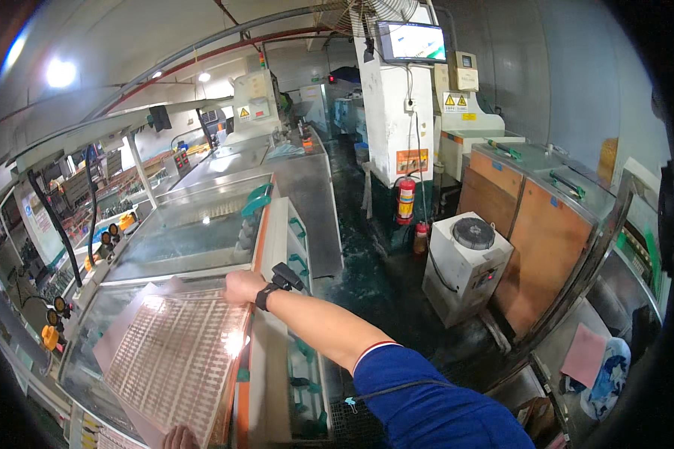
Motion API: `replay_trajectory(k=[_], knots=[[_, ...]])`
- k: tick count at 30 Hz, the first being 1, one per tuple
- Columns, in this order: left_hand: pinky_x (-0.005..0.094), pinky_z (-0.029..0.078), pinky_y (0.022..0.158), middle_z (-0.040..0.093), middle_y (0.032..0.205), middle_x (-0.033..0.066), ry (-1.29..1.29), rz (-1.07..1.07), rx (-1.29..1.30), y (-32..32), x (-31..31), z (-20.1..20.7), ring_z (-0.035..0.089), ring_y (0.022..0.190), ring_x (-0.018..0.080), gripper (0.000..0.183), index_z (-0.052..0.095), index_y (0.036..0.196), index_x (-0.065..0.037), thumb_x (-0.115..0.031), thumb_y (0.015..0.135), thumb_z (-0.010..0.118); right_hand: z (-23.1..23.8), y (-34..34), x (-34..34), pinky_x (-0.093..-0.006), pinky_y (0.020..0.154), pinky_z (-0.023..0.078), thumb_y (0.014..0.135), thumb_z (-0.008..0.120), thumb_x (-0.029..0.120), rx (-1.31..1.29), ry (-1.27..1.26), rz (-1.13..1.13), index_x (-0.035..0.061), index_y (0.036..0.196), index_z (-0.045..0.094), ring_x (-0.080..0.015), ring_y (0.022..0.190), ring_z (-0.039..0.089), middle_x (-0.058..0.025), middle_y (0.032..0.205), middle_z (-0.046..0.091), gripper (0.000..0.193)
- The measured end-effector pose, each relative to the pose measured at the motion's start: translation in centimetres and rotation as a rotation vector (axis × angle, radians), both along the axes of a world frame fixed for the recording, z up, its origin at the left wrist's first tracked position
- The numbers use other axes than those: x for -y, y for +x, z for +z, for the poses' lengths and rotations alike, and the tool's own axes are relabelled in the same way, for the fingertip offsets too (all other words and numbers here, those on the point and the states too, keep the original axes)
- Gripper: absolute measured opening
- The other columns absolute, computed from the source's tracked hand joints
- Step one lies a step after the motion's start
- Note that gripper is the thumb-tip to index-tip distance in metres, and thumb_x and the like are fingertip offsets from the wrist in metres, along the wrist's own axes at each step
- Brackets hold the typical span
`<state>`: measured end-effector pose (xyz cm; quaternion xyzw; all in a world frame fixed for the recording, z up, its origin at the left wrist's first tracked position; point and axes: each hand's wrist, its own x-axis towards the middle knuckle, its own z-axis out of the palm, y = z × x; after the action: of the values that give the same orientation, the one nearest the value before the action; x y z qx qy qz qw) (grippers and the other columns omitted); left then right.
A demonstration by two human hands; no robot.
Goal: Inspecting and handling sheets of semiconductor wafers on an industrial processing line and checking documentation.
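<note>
A copper-coloured circuit panel with rows of pale pattern lies slanted over the glass-topped machine at lower left. Beneath it, a plain pinkish sheet sticks out along the left and far edges. My right hand is closed on the panel's far right corner, the arm stretched forward. A black strap with a small black device sits on that wrist. Only the fingers of my left hand show at the lower picture edge, bent over the panel's near edge; the rest of that hand is out of view.
Glass lids with green handles run along the machine line. Gauges and yellow knobs stand at its left. Across the dark wet aisle are a white boxy unit, fire extinguishers, a pillar and wood-panelled cabinets.
</note>
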<state>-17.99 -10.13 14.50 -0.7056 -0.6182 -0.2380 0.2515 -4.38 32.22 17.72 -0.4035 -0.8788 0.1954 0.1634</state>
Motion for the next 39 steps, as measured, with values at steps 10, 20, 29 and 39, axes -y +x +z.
replay_trajectory(k=[10, 20, 29, 39], knots=[[0.045, 0.052, 0.092, 0.067, 0.113, 0.0199, 0.031, 0.136, 0.036, 1.0, -0.9, -2.5, 0.064, 0.107, 0.0371, 0.026, 0.065, 0.112, 0.001, 0.001, 0.087, 0.056, -0.1, -0.6, -1.5, -0.0494, 0.079, 0.053, 0.079, 0.054, 0.018, -0.012, -0.015, -0.028, -0.0018, 0.094, 0.071, -0.039, 0.093, 0.068, -0.0235, 0.097, 0.07, 0.03], [0.0461, 0.052, 0.093, 0.067, 0.112, 0.0216, 0.112, 0.174, 0.049, 1.3, 5.0, -3.5, 0.063, 0.107, 0.0393, 0.028, 0.063, 0.117, 0.005, -0.002, 0.091, 0.054, -0.9, -1.8, 0.0, -0.0521, 0.07, 0.054, 0.08, 0.053, 0.018, 0.082, 0.009, 0.07, 0.0009, 0.094, 0.073, -0.036, 0.093, 0.069, -0.0201, 0.1, 0.07, 0.03], [0.0464, 0.042, 0.102, 0.062, 0.12, 0.0234, 0.132, 0.296, 0.436, -0.1, 6.9, -4.8, 0.055, 0.12, 0.0421, 0.028, 0.065, 0.11, 0.003, 0.003, 0.083, 0.058, -4.5, -1.9, -5.2, -0.0464, 0.066, 0.055, 0.079, 0.056, 0.018, 0.479, 0.587, 0.316, 0.0084, 0.08, 0.074, -0.0334, 0.08, 0.069, -0.0166, 0.084, 0.07, 0.02], [0.0465, 0.048, 0.097, 0.058, 0.125, 0.0224, 0.16, 0.492, 0.507, 4.0, 12.1, -3.7, 0.054, 0.118, 0.0439, 0.041, 0.061, 0.118, -0.001, 0.005, 0.078, 0.053, -1.3, -0.7, -0.7, -0.0431, 0.075, 0.055, 0.083, 0.055, 0.013, 0.514, 0.64, 0.317, 0.0027, 0.085, 0.074, -0.0328, 0.089, 0.066, -0.0156, 0.096, 0.068, 0.021]])
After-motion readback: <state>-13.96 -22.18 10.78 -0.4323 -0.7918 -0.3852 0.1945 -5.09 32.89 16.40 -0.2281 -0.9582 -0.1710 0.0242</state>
